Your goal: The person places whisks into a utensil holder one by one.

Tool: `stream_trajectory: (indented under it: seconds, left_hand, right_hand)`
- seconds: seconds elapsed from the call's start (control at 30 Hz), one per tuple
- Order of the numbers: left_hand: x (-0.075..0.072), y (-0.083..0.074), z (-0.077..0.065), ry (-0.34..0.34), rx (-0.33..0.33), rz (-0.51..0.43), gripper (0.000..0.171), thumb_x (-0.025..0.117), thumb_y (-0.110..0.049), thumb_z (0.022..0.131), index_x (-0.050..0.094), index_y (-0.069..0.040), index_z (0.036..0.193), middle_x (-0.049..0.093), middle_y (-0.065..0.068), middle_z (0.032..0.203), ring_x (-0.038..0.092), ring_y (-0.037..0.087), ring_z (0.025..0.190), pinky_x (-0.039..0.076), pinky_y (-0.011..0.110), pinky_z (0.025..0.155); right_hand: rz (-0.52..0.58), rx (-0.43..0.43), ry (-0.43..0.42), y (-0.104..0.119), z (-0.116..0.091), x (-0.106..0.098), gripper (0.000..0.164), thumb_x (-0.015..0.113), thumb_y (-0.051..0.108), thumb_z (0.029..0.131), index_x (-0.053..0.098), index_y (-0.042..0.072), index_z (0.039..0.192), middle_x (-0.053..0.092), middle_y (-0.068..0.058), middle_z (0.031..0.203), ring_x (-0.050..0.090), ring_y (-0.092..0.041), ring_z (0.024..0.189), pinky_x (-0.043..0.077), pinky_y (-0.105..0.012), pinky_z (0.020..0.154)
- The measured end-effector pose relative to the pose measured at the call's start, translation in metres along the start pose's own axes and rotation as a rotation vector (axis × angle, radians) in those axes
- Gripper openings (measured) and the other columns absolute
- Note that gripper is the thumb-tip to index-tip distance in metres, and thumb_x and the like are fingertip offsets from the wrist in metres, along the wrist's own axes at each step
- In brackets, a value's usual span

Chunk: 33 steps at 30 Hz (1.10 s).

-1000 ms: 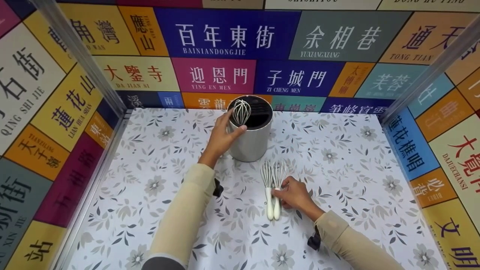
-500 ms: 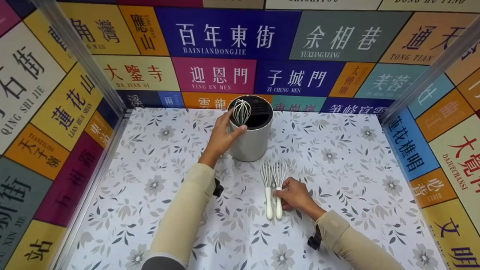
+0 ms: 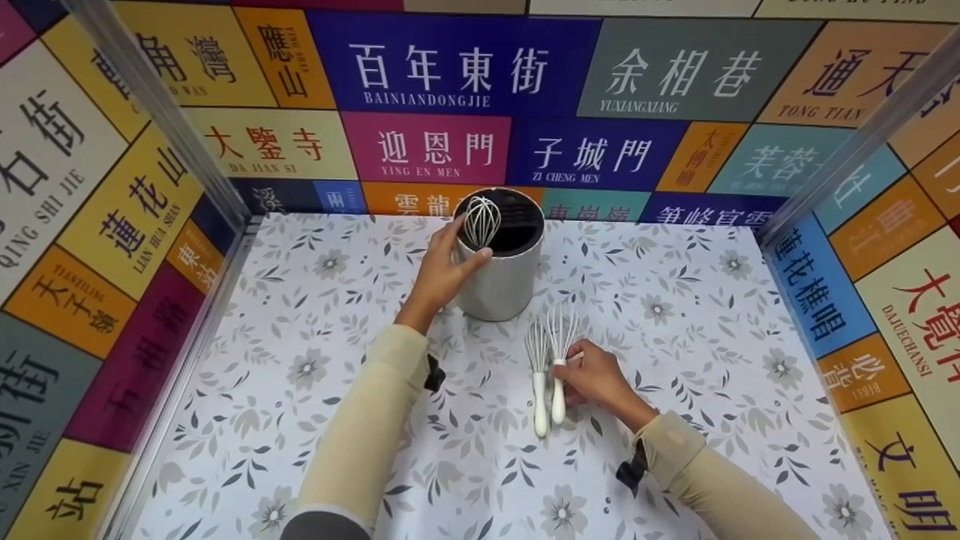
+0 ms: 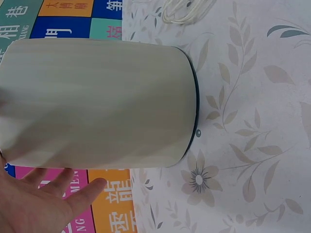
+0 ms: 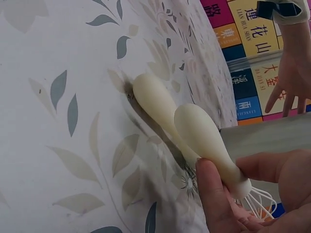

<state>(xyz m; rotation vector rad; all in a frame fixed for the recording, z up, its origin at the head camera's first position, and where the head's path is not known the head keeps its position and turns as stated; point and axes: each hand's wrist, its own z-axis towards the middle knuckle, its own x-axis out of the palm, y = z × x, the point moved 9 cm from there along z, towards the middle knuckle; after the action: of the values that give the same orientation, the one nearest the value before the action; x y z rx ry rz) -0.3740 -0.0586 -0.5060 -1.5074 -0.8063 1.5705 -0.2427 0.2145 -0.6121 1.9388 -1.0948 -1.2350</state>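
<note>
A pale grey cylindrical utensil holder (image 3: pixel 501 289) with a dark inside stands at the back of the table. One whisk (image 3: pixel 481 223) sits in it, its wire head above the rim. My left hand (image 3: pixel 437 271) holds the holder at its left rim, thumb in front; its fingers (image 4: pixel 87 194) show beside the wall in the left wrist view. My right hand (image 3: pixel 598 376) pinches a white-handled whisk (image 3: pixel 559 397) near the top of its handle, seen close in the right wrist view. Just left of it lies another white whisk (image 3: pixel 540 409) on the table.
The table (image 3: pixel 660 465) has a white leaf-and-flower cover. Panels with coloured sign lettering (image 3: pixel 450 67) wall it in at the back and both sides. Clear corner posts (image 3: pixel 187 150) stand at the back corners.
The whisk in my right hand has moved a little up and away from the whisk beside it, toward the holder. My left hand and the holder stay in place.
</note>
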Motion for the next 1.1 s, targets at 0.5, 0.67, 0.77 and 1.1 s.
stream_trajectory:
  seconds: [0.5,0.67,0.77,1.1]
  left_hand:
    - [-0.001,0.0,0.001,-0.004,0.007,-0.006,0.086,0.07,-0.058,0.09,0.032,-0.029,0.161,0.032,0.01,0.164,0.034,0.028,0.151,0.027,0.048,0.125]
    - [-0.001,-0.001,0.001,-0.006,0.01,-0.017,0.085,0.07,-0.057,0.09,0.032,-0.03,0.161,0.032,0.01,0.164,0.034,0.027,0.151,0.027,0.048,0.125]
    - [-0.001,-0.001,0.001,-0.007,0.011,-0.02,0.085,0.07,-0.057,0.09,0.033,-0.03,0.161,0.032,0.01,0.164,0.034,0.028,0.151,0.027,0.049,0.125]
    - [-0.001,0.0,0.0,-0.004,0.003,-0.011,0.086,0.07,-0.058,0.089,0.032,-0.03,0.161,0.032,0.01,0.165,0.034,0.028,0.151,0.027,0.049,0.125]
  right_hand:
    - [0.121,-0.034,0.022,0.021,-0.002,-0.004,0.037,0.075,0.02,0.09,0.051,0.005,0.114,0.069,-0.015,0.097,0.076,-0.032,0.072,0.062,-0.055,0.071]
    - [0.145,-0.073,0.013,0.035,-0.001,-0.008,0.038,0.074,0.017,0.09,0.051,0.003,0.115,0.07,-0.015,0.094,0.076,-0.033,0.073,0.063,-0.05,0.069]
    - [0.16,-0.089,0.017,0.044,0.0,-0.011,0.039,0.074,0.017,0.091,0.049,0.001,0.118,0.069,-0.016,0.095,0.076,-0.031,0.076,0.064,-0.046,0.068]
    - [0.187,-0.156,0.003,0.076,0.0,-0.023,0.042,0.073,0.018,0.092,0.049,0.0,0.121,0.069,-0.014,0.095,0.076,-0.025,0.077,0.064,-0.041,0.067]
